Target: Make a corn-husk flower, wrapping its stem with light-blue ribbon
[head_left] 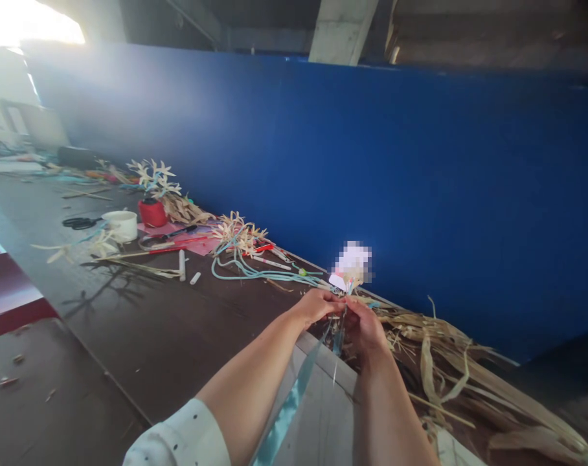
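My left hand (318, 307) and my right hand (366, 325) meet over the table's edge, fingertips pinched together. Between them is a thin stem with a small pale husk flower (355, 283) just above the fingers. A shiny light blue ribbon (291, 398) trails from the pinch toward the lower edge of the view. The exact grip is small and partly hidden by the fingers. Behind the flower, a white card-like patch (339, 281) is mostly blurred out. Light blue cords (255, 275) run from a bunch of husk flowers (238, 233) toward my left hand.
Dry corn husks (459, 356) are heaped on the right. Leftward on the dark table (177, 336) are a white cup (122, 225), black-handled scissors (80, 223), a red spool (152, 212), white sticks (182, 265) and more husk flowers (153, 175). A blue panel (420, 181) stands behind.
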`<state>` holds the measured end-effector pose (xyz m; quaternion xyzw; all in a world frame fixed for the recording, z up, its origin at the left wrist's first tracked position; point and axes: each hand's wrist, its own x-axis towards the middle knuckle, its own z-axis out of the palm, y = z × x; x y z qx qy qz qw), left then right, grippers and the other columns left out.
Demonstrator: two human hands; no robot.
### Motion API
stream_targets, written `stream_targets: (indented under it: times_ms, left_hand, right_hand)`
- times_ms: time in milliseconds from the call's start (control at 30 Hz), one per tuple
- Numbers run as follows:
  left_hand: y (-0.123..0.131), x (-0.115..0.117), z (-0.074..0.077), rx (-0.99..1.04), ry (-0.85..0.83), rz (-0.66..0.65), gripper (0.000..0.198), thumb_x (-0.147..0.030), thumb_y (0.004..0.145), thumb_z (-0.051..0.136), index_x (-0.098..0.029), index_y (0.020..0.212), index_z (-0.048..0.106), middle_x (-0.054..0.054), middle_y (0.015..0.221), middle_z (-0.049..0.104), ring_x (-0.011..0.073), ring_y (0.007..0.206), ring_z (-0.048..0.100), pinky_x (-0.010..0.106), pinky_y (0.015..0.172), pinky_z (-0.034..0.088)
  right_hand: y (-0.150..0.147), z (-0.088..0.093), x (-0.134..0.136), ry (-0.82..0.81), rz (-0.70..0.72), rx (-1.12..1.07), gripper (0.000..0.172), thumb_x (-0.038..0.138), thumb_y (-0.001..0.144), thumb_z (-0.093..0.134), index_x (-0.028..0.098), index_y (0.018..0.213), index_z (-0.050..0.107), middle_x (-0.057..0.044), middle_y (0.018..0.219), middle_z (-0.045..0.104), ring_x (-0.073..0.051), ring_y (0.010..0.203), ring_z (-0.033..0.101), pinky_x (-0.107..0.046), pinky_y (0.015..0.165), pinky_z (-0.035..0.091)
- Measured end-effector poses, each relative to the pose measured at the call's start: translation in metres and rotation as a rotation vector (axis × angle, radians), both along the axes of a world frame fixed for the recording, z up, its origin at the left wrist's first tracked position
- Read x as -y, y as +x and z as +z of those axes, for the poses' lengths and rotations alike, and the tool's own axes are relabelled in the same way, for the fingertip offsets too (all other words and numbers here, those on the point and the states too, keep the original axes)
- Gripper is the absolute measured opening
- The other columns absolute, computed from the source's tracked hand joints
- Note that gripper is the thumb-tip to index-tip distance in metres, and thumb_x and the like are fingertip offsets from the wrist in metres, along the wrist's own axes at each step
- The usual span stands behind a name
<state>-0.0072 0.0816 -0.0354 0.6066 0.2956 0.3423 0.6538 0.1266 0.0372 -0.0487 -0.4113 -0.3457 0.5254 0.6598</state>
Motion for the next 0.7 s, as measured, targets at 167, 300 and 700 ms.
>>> stream_targets:
  times_ms: [167, 300, 700]
  left_hand:
    - [0.0002, 0.0009, 0.0011, 0.036, -0.025, -0.041, 0.036, -0.039, 0.060, 0.068, -0.010, 0.081, 0.066, -0.001, 0.056, 0.052, 0.0058, 0.049, 0.039, 0.020, 0.048, 0.027]
    - [0.0004, 0.0009, 0.0018, 0.048, -0.012, -0.066, 0.038, -0.042, 0.061, 0.067, -0.010, 0.082, 0.066, 0.001, 0.060, 0.056, 0.0066, 0.051, 0.041, 0.020, 0.049, 0.028]
    - [-0.0014, 0.0018, 0.0036, 0.049, -0.049, -0.075, 0.040, -0.045, 0.057, 0.070, -0.011, 0.076, 0.063, -0.002, 0.057, 0.050, 0.0058, 0.050, 0.039, 0.020, 0.048, 0.027]
  right_hand:
    - [0.0022, -0.0024, -0.0009, 0.032, 0.023, -0.076, 0.014, 0.026, 0.064, 0.072, 0.018, 0.066, 0.061, 0.002, 0.061, 0.061, -0.010, 0.050, 0.051, -0.021, 0.045, 0.039]
    - [0.0026, -0.0025, 0.0000, 0.037, 0.052, -0.101, 0.012, 0.027, 0.067, 0.070, 0.018, 0.069, 0.063, 0.001, 0.062, 0.063, -0.011, 0.051, 0.054, -0.022, 0.046, 0.042]
    - [0.0017, -0.0001, 0.0029, 0.016, 0.036, -0.068, 0.017, 0.032, 0.066, 0.071, 0.018, 0.072, 0.065, 0.001, 0.058, 0.061, -0.010, 0.049, 0.053, -0.020, 0.046, 0.042]
